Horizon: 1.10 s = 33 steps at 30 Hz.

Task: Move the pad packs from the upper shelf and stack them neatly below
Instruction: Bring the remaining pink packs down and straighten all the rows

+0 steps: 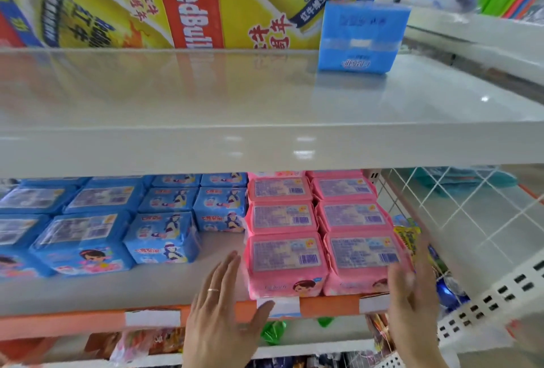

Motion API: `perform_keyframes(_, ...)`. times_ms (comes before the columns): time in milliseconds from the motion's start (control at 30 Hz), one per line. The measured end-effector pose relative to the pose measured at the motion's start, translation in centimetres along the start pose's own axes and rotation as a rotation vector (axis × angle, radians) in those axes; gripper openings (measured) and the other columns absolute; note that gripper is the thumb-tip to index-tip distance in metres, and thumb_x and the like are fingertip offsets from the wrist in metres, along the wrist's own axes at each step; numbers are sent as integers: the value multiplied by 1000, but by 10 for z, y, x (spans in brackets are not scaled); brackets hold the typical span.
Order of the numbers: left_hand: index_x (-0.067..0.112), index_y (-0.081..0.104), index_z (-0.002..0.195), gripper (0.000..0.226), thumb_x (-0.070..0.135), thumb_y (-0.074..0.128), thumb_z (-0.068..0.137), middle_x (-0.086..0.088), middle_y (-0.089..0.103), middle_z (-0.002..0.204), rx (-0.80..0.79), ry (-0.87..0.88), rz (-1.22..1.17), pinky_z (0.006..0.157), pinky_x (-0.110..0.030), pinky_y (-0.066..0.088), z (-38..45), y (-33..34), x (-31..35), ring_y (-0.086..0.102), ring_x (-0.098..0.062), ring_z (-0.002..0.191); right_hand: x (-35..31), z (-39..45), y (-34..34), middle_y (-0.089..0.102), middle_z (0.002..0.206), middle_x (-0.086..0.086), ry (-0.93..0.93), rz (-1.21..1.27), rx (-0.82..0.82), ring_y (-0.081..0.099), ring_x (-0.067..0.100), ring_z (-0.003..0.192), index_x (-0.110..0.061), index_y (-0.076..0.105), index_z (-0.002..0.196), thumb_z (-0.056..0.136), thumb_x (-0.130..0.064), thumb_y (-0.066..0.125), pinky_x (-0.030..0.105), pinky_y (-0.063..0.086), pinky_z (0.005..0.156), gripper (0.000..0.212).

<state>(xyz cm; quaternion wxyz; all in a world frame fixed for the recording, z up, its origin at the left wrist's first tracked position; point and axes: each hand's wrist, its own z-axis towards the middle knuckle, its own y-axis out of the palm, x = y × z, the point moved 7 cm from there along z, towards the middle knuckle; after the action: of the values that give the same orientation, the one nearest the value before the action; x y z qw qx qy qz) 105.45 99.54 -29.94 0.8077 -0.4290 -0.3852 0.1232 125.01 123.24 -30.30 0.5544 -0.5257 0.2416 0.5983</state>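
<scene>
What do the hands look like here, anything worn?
Both hands are bare, with no gloves. The left hand wears a thin ring on one finger. The right hand is motion-blurred and shows no ring or other jewellery that I can make out. No sleeves or watch are visible on either wrist within the frame.

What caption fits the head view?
Both hands flank pink packs below; one blue pack remains above.
</scene>
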Motion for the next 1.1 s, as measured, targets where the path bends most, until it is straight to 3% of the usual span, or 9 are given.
perform_keyframes(100,21,41,147,84,78,34,86,3,44,152,50,145,29,97,-43,47,-5,-23,19,45,-20,134,-34,-7,4,9,166,-20,-214,-244,-90,20,20,152,-43,9,157,91,-76,28,68,39,106,75)
perform_keyframes(200,20,37,152,85,74,38,87,4,34,159,89,263,66,106,-47,43,-3,-44,38,38,-20,143,-68,-16,7,11,167,-10,-355,-298,-144,12,16,154,-34,10,159,96,-71,26,66,26,115,75)
perform_keyframes(333,22,36,151,80,72,40,89,1,34,159,159,368,76,109,-50,39,-4,-78,74,38,-23,143,-118,-34,6,20,166,1,-546,-285,-202,17,21,154,-16,24,157,99,-60,35,67,27,114,74)
perform_keyframes(467,27,33,151,76,71,42,90,3,31,159,263,462,57,113,-41,30,-13,-113,108,29,-14,145,-162,-47,-10,26,164,-1,-630,-217,-192,22,23,152,-14,28,155,98,-61,42,58,31,116,75)
perform_keyframes(633,26,39,146,71,68,48,89,1,39,155,373,565,26,106,-49,41,-19,-165,150,39,-18,142,-232,-56,-41,32,162,3,-822,-208,-86,27,26,150,-11,35,149,97,-61,44,52,33,117,73)
perform_keyframes(800,21,39,145,67,64,44,93,-2,41,153,456,647,50,111,-34,31,3,-214,183,43,-18,136,-282,-26,-63,34,160,9,-898,-201,20,27,26,150,-3,39,146,96,-53,48,37,22,124,71)
perform_keyframes(900,17,43,146,68,61,43,94,-5,42,152,487,642,72,110,-34,31,31,-234,194,44,-21,136,-299,8,-67,32,160,10,-899,-257,81,26,25,151,-3,38,148,94,-52,51,38,23,123,74)
perform_keyframes(1033,18,41,148,72,62,43,92,-4,38,155,463,620,166,109,-42,33,72,-246,210,40,-24,139,-317,53,-66,26,164,5,-858,-345,94,22,25,152,-12,33,153,93,-60,47,54,28,119,78)
perform_keyframes(1100,20,39,149,73,63,43,91,-2,36,156,469,624,209,108,-42,33,93,-249,219,40,-24,139,-327,73,-63,23,165,3,-840,-388,81,19,25,152,-18,31,155,91,-62,46,56,26,119,79)
